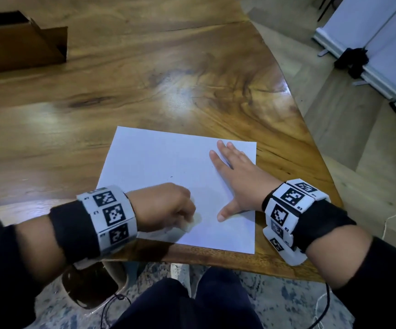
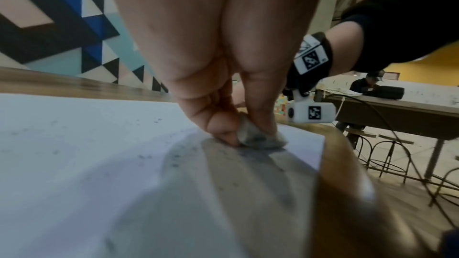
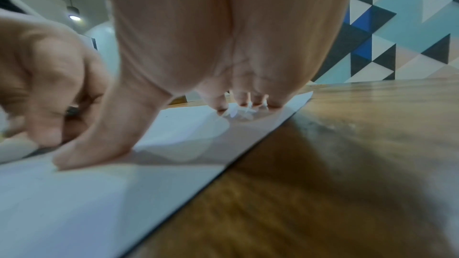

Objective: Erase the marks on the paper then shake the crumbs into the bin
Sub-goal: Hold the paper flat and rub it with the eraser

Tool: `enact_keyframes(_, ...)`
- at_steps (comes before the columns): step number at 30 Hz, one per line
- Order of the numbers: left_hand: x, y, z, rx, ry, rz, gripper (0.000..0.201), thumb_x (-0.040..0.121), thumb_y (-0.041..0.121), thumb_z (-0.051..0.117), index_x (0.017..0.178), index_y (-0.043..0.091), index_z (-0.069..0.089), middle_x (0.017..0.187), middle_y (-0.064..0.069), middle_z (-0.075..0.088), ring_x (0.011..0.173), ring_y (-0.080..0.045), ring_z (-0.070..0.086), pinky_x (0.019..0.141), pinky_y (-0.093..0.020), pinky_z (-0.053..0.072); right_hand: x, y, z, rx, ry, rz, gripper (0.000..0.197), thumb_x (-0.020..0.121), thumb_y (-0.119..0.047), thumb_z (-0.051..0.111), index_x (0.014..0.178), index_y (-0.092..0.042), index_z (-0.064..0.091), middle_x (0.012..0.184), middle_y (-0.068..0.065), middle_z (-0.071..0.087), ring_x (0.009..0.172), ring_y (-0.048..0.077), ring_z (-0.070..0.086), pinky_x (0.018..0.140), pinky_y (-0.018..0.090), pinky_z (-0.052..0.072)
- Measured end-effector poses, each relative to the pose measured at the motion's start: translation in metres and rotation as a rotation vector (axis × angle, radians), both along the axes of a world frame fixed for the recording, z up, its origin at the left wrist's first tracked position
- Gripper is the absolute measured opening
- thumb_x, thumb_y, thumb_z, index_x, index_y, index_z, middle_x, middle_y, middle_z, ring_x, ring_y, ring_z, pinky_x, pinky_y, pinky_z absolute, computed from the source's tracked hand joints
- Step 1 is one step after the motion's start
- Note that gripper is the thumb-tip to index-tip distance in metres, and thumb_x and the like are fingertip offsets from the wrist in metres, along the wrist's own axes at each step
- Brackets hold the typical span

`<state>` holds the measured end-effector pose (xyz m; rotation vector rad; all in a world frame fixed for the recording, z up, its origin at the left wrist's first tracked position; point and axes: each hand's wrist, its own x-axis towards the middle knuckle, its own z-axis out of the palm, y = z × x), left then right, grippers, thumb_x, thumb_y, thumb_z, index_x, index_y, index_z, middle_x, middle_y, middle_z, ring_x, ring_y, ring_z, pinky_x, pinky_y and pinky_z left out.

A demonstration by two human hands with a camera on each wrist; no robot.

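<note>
Left hand [image 1: 166, 205] pinches a grey-smudged eraser [image 2: 258, 136] between thumb and fingers, pressed to the paper [image 1: 159, 157] near its edge. Right hand [image 1: 237, 176] spread flat just beside it, fingers splayed, pinning the sheet. Dark crumbs [image 2: 174, 161] scattered beneath the left wrist.

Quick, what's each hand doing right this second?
Left hand: fingers pinch an eraser, rubbing it on the paper.
Right hand: open, fingers spread flat, pressing the paper down.
</note>
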<state>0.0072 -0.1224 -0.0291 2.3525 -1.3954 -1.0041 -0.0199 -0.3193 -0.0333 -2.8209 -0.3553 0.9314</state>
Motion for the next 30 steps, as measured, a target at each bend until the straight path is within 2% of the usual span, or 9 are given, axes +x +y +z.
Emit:
enact_keyframes(5, 0.029, -0.022, -0.003, -0.156, -0.209, 0.287, 0.012, 0.082, 0.016, 0.059, 0.092, 0.014, 0.066, 0.086, -0.004, 0.053, 0.087, -0.027, 0.057, 0.074, -0.024, 0.037, 0.0, 0.002, -0.001, -0.022, -0.013, 0.008, 0.135, 0.064, -0.063, 0.072, 0.146, -0.016, -0.023, 0.15, 0.006, -0.037, 0.139, 0.022, -0.032, 0.113, 0.032, -0.014)
enact_keyframes(9, 0.004, -0.009, -0.013, -0.176, -0.154, 0.155, 0.008, 0.081, 0.014, 0.058, 0.081, 0.009, 0.065, 0.076, -0.001, 0.048, 0.078, -0.03, 0.056, 0.07, -0.027, 0.041, 0.0, 0.0, -0.001, -0.005, -0.013, 0.004, 0.135, 0.063, -0.062, 0.073, 0.146, -0.016, -0.023, 0.15, 0.006, -0.037, 0.139, 0.021, -0.032, 0.113, 0.031, -0.014)
enact_keyframes(11, -0.006, 0.004, -0.014, -0.102, -0.061, 0.089, 0.01, 0.082, 0.011, 0.057, 0.086, 0.008, 0.065, 0.076, 0.002, 0.048, 0.084, -0.03, 0.056, 0.072, -0.024, 0.034, 0.0, 0.0, -0.002, -0.008, -0.01, 0.005, 0.135, 0.063, -0.063, 0.073, 0.146, -0.016, -0.023, 0.15, 0.006, -0.038, 0.139, 0.021, -0.033, 0.114, 0.032, -0.014)
enact_keyframes(13, 0.001, -0.002, -0.012, -0.066, -0.079, 0.064, 0.013, 0.082, 0.012, 0.058, 0.091, 0.013, 0.067, 0.085, -0.001, 0.053, 0.089, -0.025, 0.055, 0.073, -0.019, 0.031, 0.0, 0.001, -0.002, -0.01, -0.011, 0.006, 0.135, 0.064, -0.062, 0.073, 0.146, -0.016, -0.023, 0.15, 0.006, -0.038, 0.139, 0.021, -0.033, 0.115, 0.033, -0.013)
enact_keyframes(17, 0.027, -0.036, -0.003, -0.157, -0.152, 0.274, 0.01, 0.082, 0.017, 0.059, 0.091, 0.013, 0.064, 0.081, 0.0, 0.046, 0.079, -0.025, 0.055, 0.071, -0.023, 0.036, 0.0, 0.001, -0.002, -0.004, -0.015, -0.001, 0.135, 0.064, -0.062, 0.073, 0.146, -0.017, -0.024, 0.15, 0.005, -0.038, 0.139, 0.021, -0.033, 0.114, 0.032, -0.014)
enact_keyframes(21, 0.005, -0.026, -0.018, -0.105, -0.18, 0.116, 0.013, 0.082, 0.015, 0.051, 0.071, 0.012, 0.058, 0.073, -0.005, 0.049, 0.068, -0.025, 0.053, 0.064, -0.03, 0.04, 0.0, 0.001, -0.002, -0.01, -0.009, -0.001, 0.136, 0.064, -0.062, 0.074, 0.146, -0.015, -0.024, 0.15, 0.006, -0.038, 0.139, 0.02, -0.032, 0.116, 0.033, -0.013)
enact_keyframes(24, -0.014, -0.005, -0.031, -0.102, -0.231, 0.166, 0.021, 0.079, 0.007, 0.053, 0.06, 0.015, 0.051, 0.062, 0.001, 0.048, 0.051, -0.009, 0.048, 0.054, -0.018, 0.038, 0.002, -0.003, -0.003, 0.008, -0.015, -0.027, 0.137, 0.062, -0.063, 0.074, 0.146, -0.014, -0.023, 0.151, 0.003, -0.036, 0.139, 0.018, -0.031, 0.117, 0.034, -0.013)
enact_keyframes(27, -0.021, 0.004, -0.035, -0.127, -0.243, 0.096, 0.012, 0.08, 0.02, 0.054, 0.069, 0.017, 0.054, 0.072, 0.003, 0.045, 0.063, -0.017, 0.053, 0.058, -0.024, 0.045, 0.0, -0.025, -0.003, -0.02, -0.034, -0.114, 0.137, 0.062, -0.064, 0.073, 0.147, -0.013, -0.022, 0.152, 0.001, -0.034, 0.141, 0.016, -0.027, 0.117, 0.035, -0.012)
enact_keyframes(30, -0.018, 0.006, -0.023, -0.09, -0.095, 0.138, 0.019, 0.077, 0.034, 0.047, 0.076, 0.021, 0.06, 0.079, -0.001, 0.052, 0.07, -0.024, 0.059, 0.064, -0.028, 0.05, -0.006, -0.045, 0.0, -0.042, -0.012, -0.115, 0.134, 0.065, -0.063, 0.072, 0.146, -0.015, -0.023, 0.15, -0.004, -0.035, 0.141, 0.013, -0.026, 0.114, 0.033, -0.015)
